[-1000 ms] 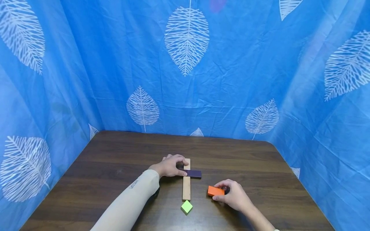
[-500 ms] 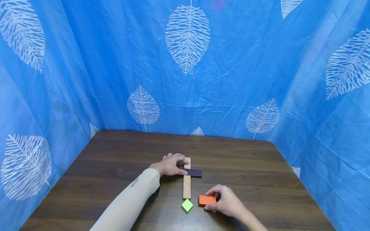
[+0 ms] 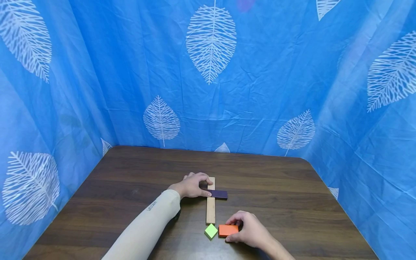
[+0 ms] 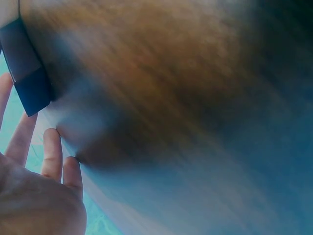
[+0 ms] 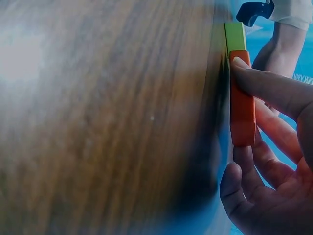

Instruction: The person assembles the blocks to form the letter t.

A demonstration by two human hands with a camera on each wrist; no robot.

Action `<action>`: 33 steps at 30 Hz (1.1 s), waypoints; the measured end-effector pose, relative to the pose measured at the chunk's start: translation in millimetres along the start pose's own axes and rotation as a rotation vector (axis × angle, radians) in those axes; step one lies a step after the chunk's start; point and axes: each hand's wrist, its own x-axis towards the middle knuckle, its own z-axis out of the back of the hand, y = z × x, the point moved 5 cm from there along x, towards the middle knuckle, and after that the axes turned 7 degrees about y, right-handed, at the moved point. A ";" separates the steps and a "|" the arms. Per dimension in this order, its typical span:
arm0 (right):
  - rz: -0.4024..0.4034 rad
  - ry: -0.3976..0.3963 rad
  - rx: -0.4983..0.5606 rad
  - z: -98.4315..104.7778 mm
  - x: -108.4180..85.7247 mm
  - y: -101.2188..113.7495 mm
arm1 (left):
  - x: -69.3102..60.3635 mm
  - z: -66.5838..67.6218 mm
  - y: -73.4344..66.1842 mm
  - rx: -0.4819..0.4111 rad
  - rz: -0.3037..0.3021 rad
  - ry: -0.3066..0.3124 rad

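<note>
My left hand (image 3: 191, 185) has thumb and fingers curled about the left end of a dark purple block (image 3: 220, 195), with the fingertip over pale wood. In the left wrist view the thumb is out of sight beside the dark block (image 4: 29, 68). Pale wood (image 3: 211, 211) shows in front of and behind the purple block; I cannot tell whether it is one piece or two. A lime green block (image 3: 211, 231), turned like a diamond, lies at its near end. My right hand (image 3: 250, 230) pinches an orange block (image 3: 228, 230) between thumb and fingers, close beside the green one.
A dark wood-grain table (image 3: 143, 173) lies under both hands. Blue curtains (image 3: 211, 108) with white leaf prints rise behind it and along both sides. A pale sleeve (image 3: 146, 224) covers the left forearm.
My right hand has moved left and toward me with the orange block, bringing it up beside the green one. The left hand stays at the purple block.
</note>
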 end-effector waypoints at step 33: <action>-0.004 0.040 0.013 -8.1 -0.9 -1.1 | -1.5 1.8 -4.8 0.012 -0.005 0.007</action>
